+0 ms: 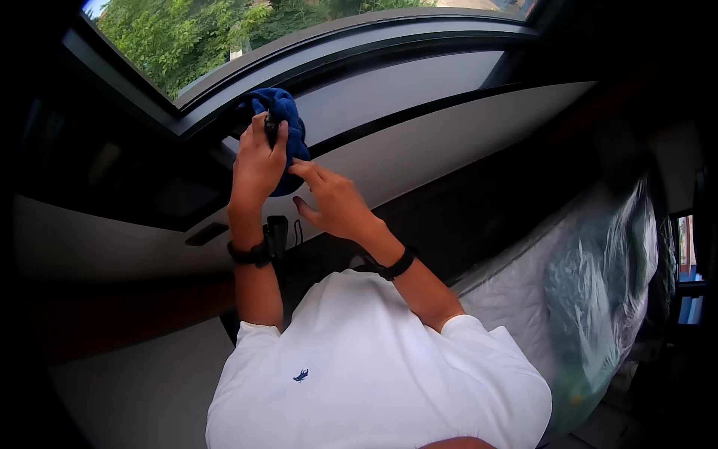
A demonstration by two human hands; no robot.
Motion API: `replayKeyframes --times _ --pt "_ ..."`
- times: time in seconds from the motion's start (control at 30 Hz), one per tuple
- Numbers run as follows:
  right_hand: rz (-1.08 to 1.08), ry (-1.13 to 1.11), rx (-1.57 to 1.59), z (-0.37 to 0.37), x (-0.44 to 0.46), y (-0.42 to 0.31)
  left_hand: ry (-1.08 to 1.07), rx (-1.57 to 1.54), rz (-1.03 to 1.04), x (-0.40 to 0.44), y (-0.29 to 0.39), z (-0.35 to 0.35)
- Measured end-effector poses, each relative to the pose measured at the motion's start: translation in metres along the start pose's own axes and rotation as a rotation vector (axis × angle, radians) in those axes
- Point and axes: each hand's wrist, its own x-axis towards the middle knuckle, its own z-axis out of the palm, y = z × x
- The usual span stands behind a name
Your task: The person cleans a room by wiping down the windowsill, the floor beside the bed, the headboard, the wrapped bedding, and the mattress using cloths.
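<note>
A crumpled blue cloth (294,142) is bunched up in front of the window sill. My left hand (256,168) is closed at its near side, gripping it, with a small dark thing (271,129) between the fingers that I cannot make out. Just to the right, my right hand (333,200) reaches in with its fingertips at the cloth's lower right edge. Its thumb stands apart from the fingers, and no firm grip shows. Black bands circle both wrists. Whatever lies behind the cloth is hidden.
A window (299,26) with a dark frame runs along the top, with green trees outside. Below it is a pale wall panel (449,138). At right, a white padded thing (516,299) lies under clear plastic sheeting (598,262). A small black box-shaped thing (277,236) shows beside my left wrist.
</note>
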Motion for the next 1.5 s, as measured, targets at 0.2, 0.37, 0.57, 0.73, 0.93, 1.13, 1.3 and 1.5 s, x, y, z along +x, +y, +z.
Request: replayKeyframes --times 0.2,0.37,0.57,0.73,0.93,1.13,1.3,1.5 --pt "0.220 0.035 -0.154 -0.056 -0.010 0.020 -0.182 -0.290 0.401 0.028 0.039 0.052" --pt "0.224 0.039 -0.346 -0.097 0.001 0.055 -0.220 -0.269 0.496 0.025 0.077 0.086" --pt "0.223 0.076 -0.727 -0.200 0.010 0.107 -0.648 -0.485 0.332 0.029 0.142 0.111" --pt "0.097 0.179 -0.730 -0.264 0.045 0.101 -0.585 -0.688 0.473 0.016 0.177 0.084" --pt "-0.243 0.160 -0.416 -0.272 0.156 0.060 0.271 -0.681 0.791 0.038 0.202 0.018" --pt "-0.433 0.285 0.024 -0.223 0.298 -0.029 0.805 -0.274 0.955 0.087 0.206 -0.091" --pt "-0.603 0.038 0.189 -0.193 0.361 -0.144 1.372 -0.602 0.998 0.141 0.213 -0.206" --pt "-1.516 -0.092 -0.311 -0.183 0.402 -0.265 1.102 -0.400 0.942 0.147 0.154 -0.279"
